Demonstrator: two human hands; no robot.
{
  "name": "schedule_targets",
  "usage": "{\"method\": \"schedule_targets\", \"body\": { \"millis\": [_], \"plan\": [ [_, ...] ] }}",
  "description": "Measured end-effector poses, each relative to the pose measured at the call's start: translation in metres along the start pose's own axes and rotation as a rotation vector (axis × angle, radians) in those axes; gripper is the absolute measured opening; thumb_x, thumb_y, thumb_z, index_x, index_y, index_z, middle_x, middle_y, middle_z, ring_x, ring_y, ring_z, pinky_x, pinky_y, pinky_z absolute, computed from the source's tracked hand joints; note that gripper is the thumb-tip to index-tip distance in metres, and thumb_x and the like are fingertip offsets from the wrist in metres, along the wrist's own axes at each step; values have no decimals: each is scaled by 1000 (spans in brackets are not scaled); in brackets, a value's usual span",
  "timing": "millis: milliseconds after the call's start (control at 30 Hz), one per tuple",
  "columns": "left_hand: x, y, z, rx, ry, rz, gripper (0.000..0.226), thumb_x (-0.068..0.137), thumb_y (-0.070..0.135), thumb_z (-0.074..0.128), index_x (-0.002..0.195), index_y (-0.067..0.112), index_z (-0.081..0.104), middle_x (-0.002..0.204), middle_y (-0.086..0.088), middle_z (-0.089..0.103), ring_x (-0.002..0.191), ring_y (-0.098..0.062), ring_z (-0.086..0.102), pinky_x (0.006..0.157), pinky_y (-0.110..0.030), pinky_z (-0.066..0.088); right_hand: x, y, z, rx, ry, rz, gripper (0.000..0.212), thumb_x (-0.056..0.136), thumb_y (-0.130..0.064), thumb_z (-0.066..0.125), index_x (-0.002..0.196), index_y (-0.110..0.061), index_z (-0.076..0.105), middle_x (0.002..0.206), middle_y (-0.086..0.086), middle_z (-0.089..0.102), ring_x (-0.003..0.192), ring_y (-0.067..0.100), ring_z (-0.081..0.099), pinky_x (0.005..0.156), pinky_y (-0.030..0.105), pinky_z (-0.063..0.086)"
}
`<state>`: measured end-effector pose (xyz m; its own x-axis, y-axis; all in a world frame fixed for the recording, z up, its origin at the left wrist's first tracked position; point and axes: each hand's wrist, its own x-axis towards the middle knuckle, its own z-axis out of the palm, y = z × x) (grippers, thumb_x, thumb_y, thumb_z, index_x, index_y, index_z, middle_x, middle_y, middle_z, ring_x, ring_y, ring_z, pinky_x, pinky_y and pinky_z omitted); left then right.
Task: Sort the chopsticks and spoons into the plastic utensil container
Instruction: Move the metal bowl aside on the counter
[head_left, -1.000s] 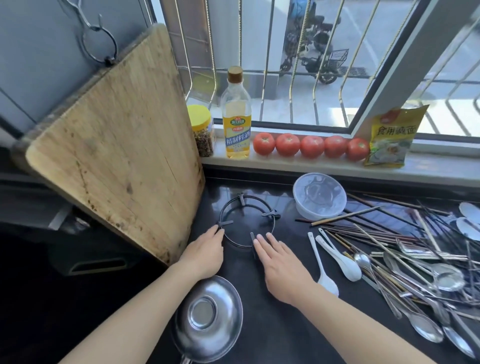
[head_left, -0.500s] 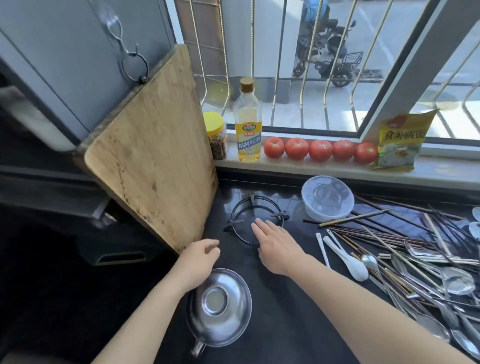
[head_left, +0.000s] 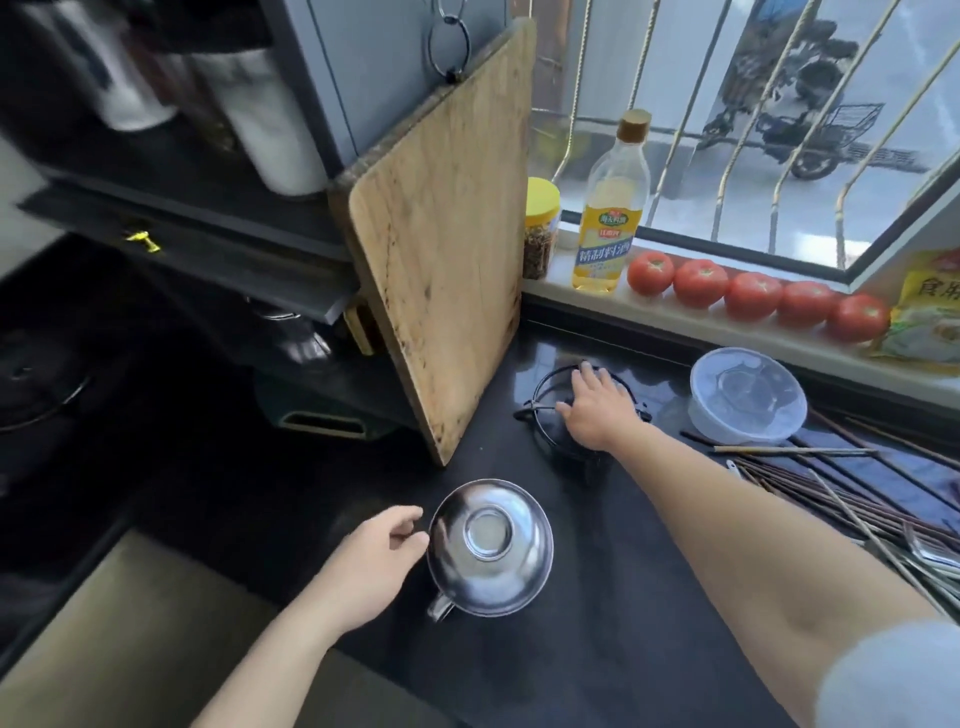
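A heap of dark chopsticks (head_left: 831, 483) and metal spoons lies on the black counter at the right edge, partly cut off by the frame. My right hand (head_left: 597, 408) rests flat with spread fingers on a black wire ring stand (head_left: 540, 402) on the counter. My left hand (head_left: 376, 564) hovers with loosely curled fingers at the left rim of an upturned steel ladle bowl (head_left: 488, 553), holding nothing. A clear round plastic tub (head_left: 748, 397) sits upside down behind the chopsticks. No utensil container with compartments is in view.
A large wooden cutting board (head_left: 441, 249) leans against the left cabinet. On the window sill stand a yellow-lidded jar (head_left: 540, 228), an oil bottle (head_left: 610, 208), several tomatoes (head_left: 753, 296) and a yellow packet (head_left: 930, 306). A dark shelf unit (head_left: 182, 218) sits at left.
The view has swung left, pushing the cutlery to the right edge. My left hand pulled back from the ring stand to beside the ladle. My right hand moved forward onto the ring stand.
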<state>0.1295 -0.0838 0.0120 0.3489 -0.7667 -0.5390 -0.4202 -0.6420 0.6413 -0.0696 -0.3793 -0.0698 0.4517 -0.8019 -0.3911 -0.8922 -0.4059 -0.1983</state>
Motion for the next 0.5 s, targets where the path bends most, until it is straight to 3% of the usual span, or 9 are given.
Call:
{"method": "schedule_targets", "body": {
  "millis": [133,200,267,367,500],
  "plan": [
    [-13,-9,20,-63,-109,33,97,80,60,73,157,51,14,159,19,16,142,0,31,111,-28,31,-37,-1,-9,325,236,6,58,103,-34,43,155,-11,32,168,12,10,153,33,13,123,45,17],
    [-17,-12,38,63,-115,94,124,65,64,79,152,61,-9,160,27,-12,151,-5,12,115,-33,28,-73,4,4,497,322,73,48,101,-29,48,147,-12,46,164,11,22,150,29,22,121,43,23],
    [-16,-10,56,240,-29,196,135,59,64,82,144,67,-23,157,30,-28,155,-11,-1,113,-44,34,-112,14,23,570,337,166,42,100,-25,50,140,-13,53,159,9,30,145,27,31,118,41,28],
    [-7,-8,73,298,73,302,141,58,63,86,144,65,-24,160,24,-26,156,-15,1,106,-51,42,-161,31,50,594,310,272,38,100,-22,51,137,-13,55,154,5,34,142,22,34,114,35,31],
    [3,-15,82,180,131,351,135,54,59,90,147,67,-8,163,24,-4,146,-17,36,94,-47,51,-197,42,77,643,352,356,29,100,-18,50,126,-15,62,142,-2,45,131,11,45,97,19,30]
  ]
}}
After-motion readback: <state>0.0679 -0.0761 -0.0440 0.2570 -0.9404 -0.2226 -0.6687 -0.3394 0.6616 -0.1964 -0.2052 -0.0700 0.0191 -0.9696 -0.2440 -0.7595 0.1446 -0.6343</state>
